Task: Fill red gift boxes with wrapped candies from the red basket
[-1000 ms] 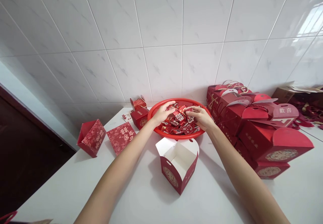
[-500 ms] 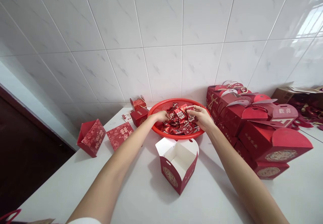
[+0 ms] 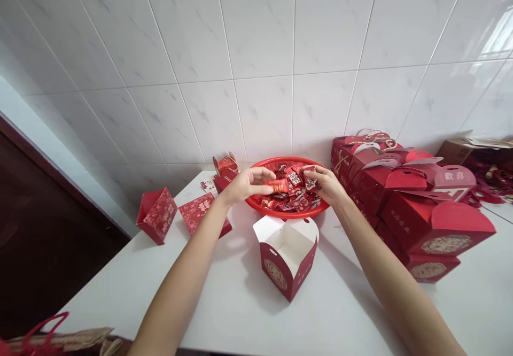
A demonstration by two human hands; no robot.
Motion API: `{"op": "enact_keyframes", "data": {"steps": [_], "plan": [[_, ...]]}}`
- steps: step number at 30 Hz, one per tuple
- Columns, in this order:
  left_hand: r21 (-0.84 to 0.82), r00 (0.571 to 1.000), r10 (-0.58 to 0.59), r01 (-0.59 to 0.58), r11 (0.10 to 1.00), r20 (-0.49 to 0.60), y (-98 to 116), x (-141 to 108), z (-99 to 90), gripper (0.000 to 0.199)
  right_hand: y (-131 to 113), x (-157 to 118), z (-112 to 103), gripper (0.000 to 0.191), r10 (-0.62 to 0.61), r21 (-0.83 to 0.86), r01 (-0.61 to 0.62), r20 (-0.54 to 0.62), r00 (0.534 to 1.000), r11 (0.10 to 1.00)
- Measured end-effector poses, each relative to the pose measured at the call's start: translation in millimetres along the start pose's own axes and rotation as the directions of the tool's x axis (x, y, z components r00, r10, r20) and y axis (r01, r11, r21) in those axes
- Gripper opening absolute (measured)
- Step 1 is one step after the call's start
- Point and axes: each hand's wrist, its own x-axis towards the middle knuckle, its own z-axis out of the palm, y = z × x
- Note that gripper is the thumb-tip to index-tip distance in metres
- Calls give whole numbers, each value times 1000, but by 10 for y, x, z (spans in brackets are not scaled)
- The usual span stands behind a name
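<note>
Between the thumb and fingers of my left hand is a small red-orange wrapped candy, held over the left part of the red plastic basket. My right hand pinches a dark red packet with white print at the basket's right side. Many red wrapped candies lie heaped in the basket. Just in front of it stands a red gift box with its flaps up and its white inside showing; no contents can be seen in it.
Closed red gift boxes are stacked on the right. To the left are a folded red card box, a flat red box and a small red box. A tiled wall rises behind the table. Red ribbons lie far right.
My left hand has lifted out of the candy heap, now with a red-orange candy in its fingers. My right hand stays at the basket's right side. The view has shifted slightly.
</note>
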Motion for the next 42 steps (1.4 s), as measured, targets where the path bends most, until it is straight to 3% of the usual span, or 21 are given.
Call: {"op": "enact_keyframes", "data": {"steps": [3, 5, 8, 10, 13, 18, 21, 25, 31, 37, 42], "plan": [[102, 975, -48, 27, 994, 217, 240, -278, 51, 31, -122, -88, 51, 36, -14, -20, 15, 28, 1000, 1000], [291, 963, -132, 60, 955, 236, 363, -416, 93, 27, -232, -185, 96, 34, -41, -70, 47, 83, 996, 996], [570, 907, -354, 170, 804, 227, 472, -549, 138, 28, -412, -368, 167, 28, -67, -243, 139, 280, 958, 960], [656, 859, -451, 199, 728, 241, 500, -599, 149, 34, -517, -490, 218, 22, -12, -391, 223, 476, 880, 893], [691, 839, -498, 228, 686, 218, 500, -635, 148, 48, -606, -628, 301, 16, 132, -527, 363, 685, 716, 769], [706, 819, -530, 242, 665, 219, 467, -665, 142, 57, -568, -717, 396, 12, 241, -569, 533, 791, 563, 626], [684, 824, -532, 274, 676, 196, 444, -685, 142, 66, -530, -733, 419, 13, 287, -567, 589, 815, 504, 575], [642, 823, -533, 302, 704, 198, 417, -711, 140, 70, -508, -766, 468, 12, 270, -556, 594, 821, 504, 582], [623, 819, -511, 261, 738, 262, 389, -735, 145, 55, -425, -834, 578, 12, 215, -511, 577, 837, 504, 637], [568, 843, -476, 270, 777, 250, 319, -806, 151, 69, -480, -868, 544, 15, 178, -590, 638, 787, 591, 494], [497, 904, -399, 278, 822, 153, 227, -965, 169, 69, -689, -965, 425, 20, 279, -694, 614, 717, 639, 377]]}}
